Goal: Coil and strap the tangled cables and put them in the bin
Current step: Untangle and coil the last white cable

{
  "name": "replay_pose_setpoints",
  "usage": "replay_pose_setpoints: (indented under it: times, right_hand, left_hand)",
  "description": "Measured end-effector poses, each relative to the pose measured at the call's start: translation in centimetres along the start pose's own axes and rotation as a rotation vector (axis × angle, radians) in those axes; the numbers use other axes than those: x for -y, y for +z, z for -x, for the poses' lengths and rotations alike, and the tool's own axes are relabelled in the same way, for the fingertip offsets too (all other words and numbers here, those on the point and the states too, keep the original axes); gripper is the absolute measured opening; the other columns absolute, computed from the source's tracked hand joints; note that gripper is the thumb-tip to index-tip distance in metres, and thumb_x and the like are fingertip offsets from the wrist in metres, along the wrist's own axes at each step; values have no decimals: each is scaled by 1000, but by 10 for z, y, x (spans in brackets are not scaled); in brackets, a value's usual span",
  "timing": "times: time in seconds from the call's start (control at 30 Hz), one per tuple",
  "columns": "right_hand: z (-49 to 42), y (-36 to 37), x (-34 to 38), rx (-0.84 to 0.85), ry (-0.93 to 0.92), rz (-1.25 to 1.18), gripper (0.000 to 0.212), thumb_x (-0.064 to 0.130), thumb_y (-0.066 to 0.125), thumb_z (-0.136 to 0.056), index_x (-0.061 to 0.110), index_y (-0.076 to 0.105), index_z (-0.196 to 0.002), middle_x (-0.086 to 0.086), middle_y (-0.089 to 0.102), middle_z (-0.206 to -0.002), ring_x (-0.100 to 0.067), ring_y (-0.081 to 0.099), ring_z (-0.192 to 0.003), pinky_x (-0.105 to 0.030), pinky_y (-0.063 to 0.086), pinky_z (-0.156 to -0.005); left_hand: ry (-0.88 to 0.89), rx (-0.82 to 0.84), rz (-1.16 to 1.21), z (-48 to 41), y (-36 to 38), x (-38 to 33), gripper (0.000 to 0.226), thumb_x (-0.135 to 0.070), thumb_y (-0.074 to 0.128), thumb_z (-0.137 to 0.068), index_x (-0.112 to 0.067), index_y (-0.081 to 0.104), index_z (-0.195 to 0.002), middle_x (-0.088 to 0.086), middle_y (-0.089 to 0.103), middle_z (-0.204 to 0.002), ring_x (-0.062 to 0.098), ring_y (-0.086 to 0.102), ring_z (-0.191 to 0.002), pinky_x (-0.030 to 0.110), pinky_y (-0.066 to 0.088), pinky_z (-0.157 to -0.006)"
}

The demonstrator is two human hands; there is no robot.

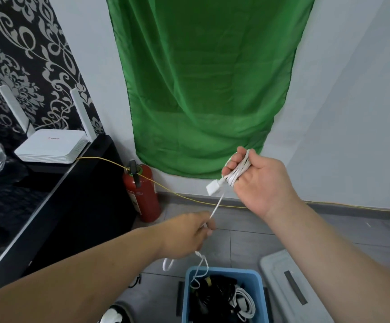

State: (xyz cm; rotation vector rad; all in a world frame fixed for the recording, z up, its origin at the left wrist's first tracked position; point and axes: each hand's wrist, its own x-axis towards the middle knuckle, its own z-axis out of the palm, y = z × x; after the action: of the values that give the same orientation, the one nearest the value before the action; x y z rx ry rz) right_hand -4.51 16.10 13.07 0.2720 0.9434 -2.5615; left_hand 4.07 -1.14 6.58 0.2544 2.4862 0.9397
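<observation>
My right hand (258, 183) holds a coil of white cable (239, 170) wound round its fingers, with a square white plug (213, 188) sticking out to the left. From the plug the white cable runs taut down to my left hand (189, 236), which pinches it between thumb and fingers. The loose tail (199, 269) hangs in loops below my left hand, over a blue bin (260, 290). The bin holds black and white cables.
A red fire extinguisher (142, 192) stands against the wall by a black cabinet (56, 206) carrying a white router (51, 145). A yellow cable (189, 199) runs along the floor. A grey lid (289, 285) lies right of the bin. Green cloth (201, 78) hangs behind.
</observation>
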Motion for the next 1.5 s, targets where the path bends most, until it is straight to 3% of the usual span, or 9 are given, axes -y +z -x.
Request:
replay_pose_setpoints:
  times: [0.23, 0.4, 0.73, 0.83, 0.93, 1.07, 1.23, 1.37, 1.5]
  right_hand:
    - [-8, -14, -20, -54, -390, 1208, 22, 16, 53, -101, 5, 67, -90, -4, 74, -76, -21, 70, -70, -38, 58, -76]
    - [0, -15, -24, 108, -226, 1618, 31, 28, 53, -97, 6, 65, -78, -3, 70, -64, -17, 63, -61, -40, 54, -69]
    - [25, 5, -23, 513, 504, 874, 42, 39, 46, -104, 15, 48, -69, 0, 25, -54, -15, 20, -47, -29, 25, -49]
    - [23, 10, -19, 495, 483, 616, 39, 39, 49, -101, 17, 45, -68, 4, 24, -51, -15, 16, -47, -29, 23, -48]
    - [19, 12, -16, 442, 457, 411, 37, 34, 47, -99, 19, 42, -65, 6, 23, -47, -13, 14, -44, -28, 18, -44]
    - [12, 12, -12, 332, 335, 148, 37, 31, 44, -98, 21, 40, -62, 7, 20, -44, -12, 10, -42, -26, 13, -41]
    - [7, 9, -14, 237, 244, 99, 38, 29, 43, -97, 21, 40, -60, 7, 21, -43, -12, 11, -40, -24, 12, -40]
    - [5, 11, -13, 152, 140, 17, 40, 32, 41, -105, 19, 47, -68, 5, 30, -52, -12, 25, -44, -27, 30, -46]
    - [-5, 5, -11, -49, 4, -41, 34, 28, 37, -110, 11, 54, -84, -1, 44, -64, -16, 40, -55, -31, 39, -67]
  left_hand:
    - [255, -244, -220, 6, -24, -21, 8, -26, 53, -102, -25, 60, -98, -12, 55, -70, 14, 56, -68, 31, 48, -66]
    - [386, -520, -516, 7, -59, -8, 27, -40, 46, -95, -24, 68, -95, -6, 64, -87, 21, 63, -76, 39, 54, -66]
    - [290, -683, -747, 0, -76, 29, 27, -19, 46, -88, -22, 71, -100, -2, 70, -84, 29, 67, -78, 42, 54, -68]
    - [140, -668, -672, -2, -70, 36, 36, -13, 50, -91, -25, 66, -120, -1, 68, -112, 30, 60, -113, 46, 50, -94]
    - [-110, -448, -517, -8, -62, 41, 74, -2, 53, -86, -32, 36, -151, -2, 29, -161, 27, 28, -148, 49, 32, -118]
    - [-207, -286, -233, -8, -56, 49, 92, 6, 48, -87, -36, 11, -160, 9, 56, -144, 27, 62, -121, 34, 51, -101]
    - [-322, -162, -286, -8, -40, 36, 46, -7, 47, -100, -15, 51, -145, 9, 59, -139, 28, 57, -126, 33, 44, -101]
    - [-260, -123, -80, -9, -37, 24, 41, -3, 42, -94, -14, 58, -131, 13, 66, -111, 24, 66, -84, 29, 54, -70]
    - [-130, 75, -243, -2, -20, -2, 34, -19, 42, -104, -19, 50, -137, 9, 61, -130, 25, 60, -107, 27, 47, -85]
